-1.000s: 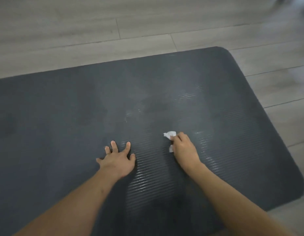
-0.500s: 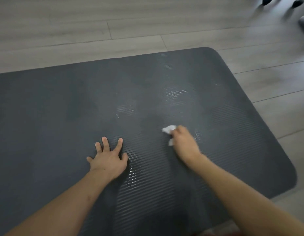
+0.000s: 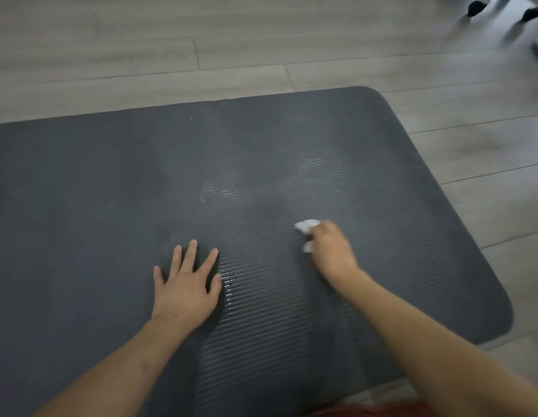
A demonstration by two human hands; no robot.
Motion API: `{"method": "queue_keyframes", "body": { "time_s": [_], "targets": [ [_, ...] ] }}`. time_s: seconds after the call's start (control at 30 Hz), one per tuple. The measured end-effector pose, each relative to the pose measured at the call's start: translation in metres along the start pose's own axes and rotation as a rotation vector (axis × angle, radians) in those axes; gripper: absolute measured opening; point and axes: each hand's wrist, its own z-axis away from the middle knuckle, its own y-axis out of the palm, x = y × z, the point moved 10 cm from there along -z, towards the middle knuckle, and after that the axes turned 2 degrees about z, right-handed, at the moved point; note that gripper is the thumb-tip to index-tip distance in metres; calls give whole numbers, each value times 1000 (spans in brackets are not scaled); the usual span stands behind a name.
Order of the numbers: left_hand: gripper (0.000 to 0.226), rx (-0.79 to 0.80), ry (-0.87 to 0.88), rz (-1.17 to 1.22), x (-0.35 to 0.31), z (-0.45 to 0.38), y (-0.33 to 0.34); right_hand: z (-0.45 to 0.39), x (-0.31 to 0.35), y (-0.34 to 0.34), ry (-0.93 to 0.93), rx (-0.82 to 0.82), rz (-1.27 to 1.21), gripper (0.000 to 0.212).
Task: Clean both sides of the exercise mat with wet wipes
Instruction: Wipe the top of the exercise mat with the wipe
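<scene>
The left hand (image 3: 186, 284) lies flat, fingers spread, pinning the dark exercise mat (image 3: 81, 191) to the floor. To its right, the right hand (image 3: 332, 251) clutches a crumpled wet wipe (image 3: 305, 226) against the mat. Overlapping strokes with steady pressure should cover the ribbed surface evenly.

Our right hand (image 3: 332, 252) is motion-blurred and hides most of the wet wipe (image 3: 306, 226). The exercise mat (image 3: 111, 191) runs off the left edge.
</scene>
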Motion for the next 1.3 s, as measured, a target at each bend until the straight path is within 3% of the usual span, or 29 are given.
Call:
{"method": "queue_keyframes", "body": {
  "time_s": [0.07,0.13,0.17,0.2,0.3,0.37,0.4,0.47,0.53,0.6,0.67,0.77,0.83,0.9,1.0,1.07,1.13,1.23,1.3],
  "targets": [
    [61,-4,-11,30,-6,1,-3,6,-73,-28,352,-137,-54,40],
    [61,5,-29,64,-9,-2,-2,18,-62,-25,521,-249,-31,28],
    [60,16,-34,76,-10,-2,-1,21,-32,-11,504,-258,-38,26],
    [60,23,-39,81,-10,-2,2,22,7,8,408,-246,-56,26],
    [59,18,-27,31,-6,-5,2,36,119,56,-114,-77,-42,31],
    [59,2,-5,1,-2,-3,2,36,117,54,-363,25,81,27],
    [59,-10,4,-4,0,-2,1,28,91,42,-365,24,121,30],
    [60,-23,8,9,8,3,0,9,9,1,-112,-78,136,44],
    [60,-38,0,25,12,13,2,15,-63,-36,273,-220,95,41],
    [60,-36,3,18,12,22,5,29,-56,-29,522,-253,9,26],
    [61,-34,-8,19,9,29,8,34,22,2,414,-207,-118,23],
    [63,-36,-33,41,5,37,9,55,144,63,-143,48,-81,27],
    [67,-21,-27,47,2,39,13,53,125,57,-298,73,34,18],
    [80,37,-27,75,2,39,18,33,53,19,-150,-20,111,15],
    [114,159,-10,78,2,35,25,29,-59,-34,300,-172,102,22],
    [131,212,-5,58,4,35,27,37,-52,-35,430,-269,67,21],
    [141,238,2,31,4,36,30,43,12,-1,303,-272,-30,33],
    [144,231,-10,-14,6,36,34,65,119,62,-129,-11,-15,31],
    [143,232,-17,-30,6,36,38,64,106,64,-265,76,80,23]
  ]
}}
